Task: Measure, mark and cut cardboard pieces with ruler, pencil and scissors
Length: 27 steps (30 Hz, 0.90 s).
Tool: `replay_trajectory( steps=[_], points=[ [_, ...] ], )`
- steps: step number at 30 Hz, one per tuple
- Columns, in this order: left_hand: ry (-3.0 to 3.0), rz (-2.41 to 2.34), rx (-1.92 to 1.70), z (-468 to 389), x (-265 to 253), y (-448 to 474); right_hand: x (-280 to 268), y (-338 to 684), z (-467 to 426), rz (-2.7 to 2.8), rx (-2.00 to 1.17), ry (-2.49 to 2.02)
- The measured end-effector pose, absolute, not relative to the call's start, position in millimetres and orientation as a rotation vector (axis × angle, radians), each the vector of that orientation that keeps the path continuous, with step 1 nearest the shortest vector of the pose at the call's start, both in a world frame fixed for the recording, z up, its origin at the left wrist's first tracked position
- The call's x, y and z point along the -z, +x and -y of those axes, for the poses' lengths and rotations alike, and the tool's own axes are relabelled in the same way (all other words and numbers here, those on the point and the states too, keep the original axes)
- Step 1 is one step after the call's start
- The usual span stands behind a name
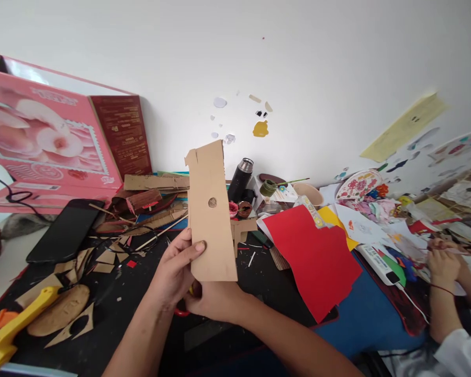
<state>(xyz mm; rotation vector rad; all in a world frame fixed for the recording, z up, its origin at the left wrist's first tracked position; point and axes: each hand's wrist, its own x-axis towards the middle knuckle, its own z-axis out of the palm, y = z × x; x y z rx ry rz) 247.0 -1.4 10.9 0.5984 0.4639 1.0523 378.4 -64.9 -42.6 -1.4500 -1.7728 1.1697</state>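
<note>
A tall piece of brown cardboard (212, 230) is held upright in front of me, with a small round dark mark above its middle. My left hand (177, 264) pinches its lower left edge, thumb on the front face and fingers behind. Below the cardboard's bottom edge, my right hand (215, 301) is closed, its fingers mostly hidden. Red and yellow handle parts of what look like scissors (181, 312) show beside that hand; the blades are out of sight.
Cardboard scraps (108, 256), a black phone (65, 230) and a yellow tool (21, 319) lie left. A black thermos (240, 178) stands behind. Red sheet (310, 256) and a white power strip (379, 263) lie right. Another person's hands (445, 264) are at far right.
</note>
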Motion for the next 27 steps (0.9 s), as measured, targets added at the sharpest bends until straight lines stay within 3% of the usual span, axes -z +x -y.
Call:
replay_trajectory(
  steps=[4,10,19,27],
  points=[
    [0.574,-0.517,-1.053,-1,-13,248,52,386,82,1.693,-1.287,-1.441],
    [0.554,-0.638,-1.104,-8,-6,252,59,402,104,1.079,-1.553,-1.327],
    [0.618,-0.831,-1.095,-14,12,267,35,429,114,0.780,-1.367,-1.225],
    [0.568,-0.773,-0.943,-11,17,274,38,432,121,0.735,-1.411,-1.113]
  ],
)
